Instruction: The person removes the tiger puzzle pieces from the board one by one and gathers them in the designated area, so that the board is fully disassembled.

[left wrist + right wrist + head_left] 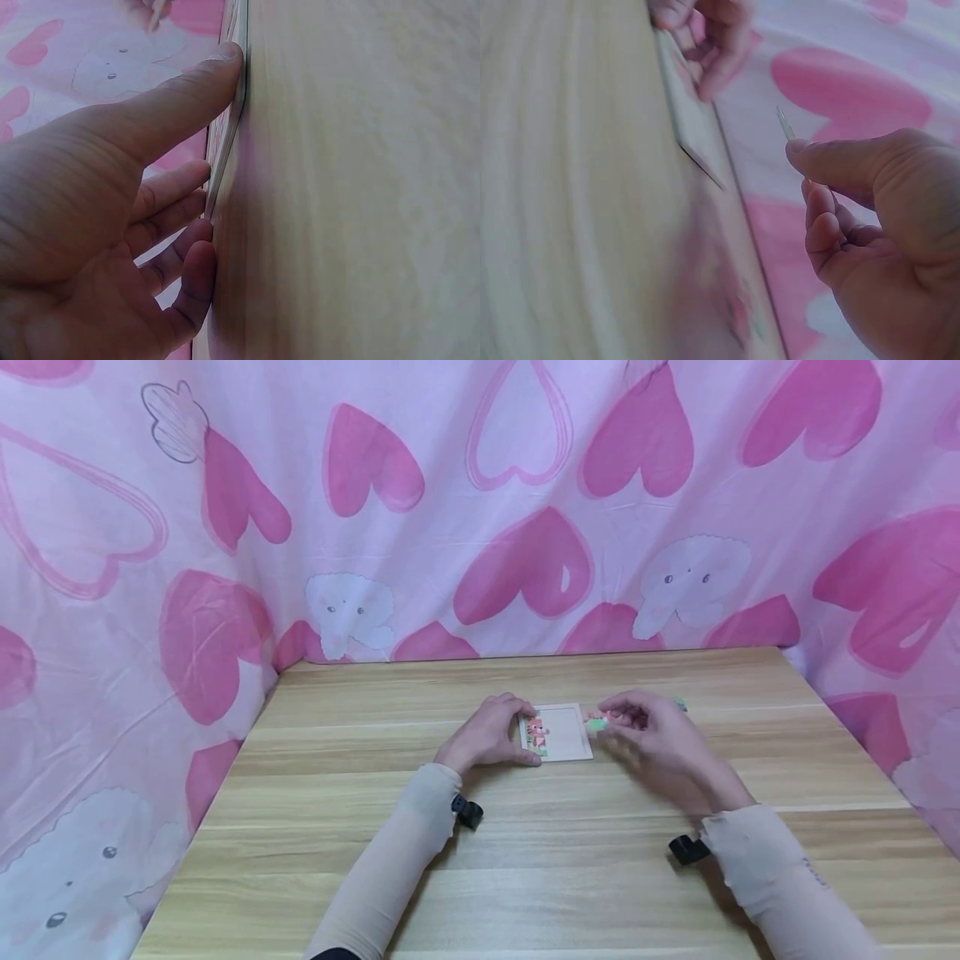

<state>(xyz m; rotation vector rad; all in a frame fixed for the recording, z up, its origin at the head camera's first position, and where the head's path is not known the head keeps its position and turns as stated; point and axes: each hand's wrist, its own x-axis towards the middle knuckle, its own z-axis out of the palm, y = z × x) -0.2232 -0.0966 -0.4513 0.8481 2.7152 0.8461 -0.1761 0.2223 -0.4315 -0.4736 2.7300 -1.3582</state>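
Note:
A small white puzzle tray (567, 735) lies flat on the wooden table, with a puzzle piece showing a reddish animal (537, 735) set along its left side. My left hand (487, 732) grips the tray's left end, thumb at the near edge and fingers at the far edge. In the left wrist view the thumb (187, 94) lies over the tray's thin edge. Just off the tray's right edge, my right hand (660, 735) pinches a thin green-and-red puzzle piece (597, 724) between thumb and fingertips. Seen edge-on in the right wrist view, this piece (783, 124) is above the table.
Beyond the right hand, more colourful puzzle pieces (680, 703) lie on the table (450, 877), mostly hidden by that hand; they look blurred in the right wrist view. A pink curtain with hearts (525, 568) hangs along the table's back and sides.

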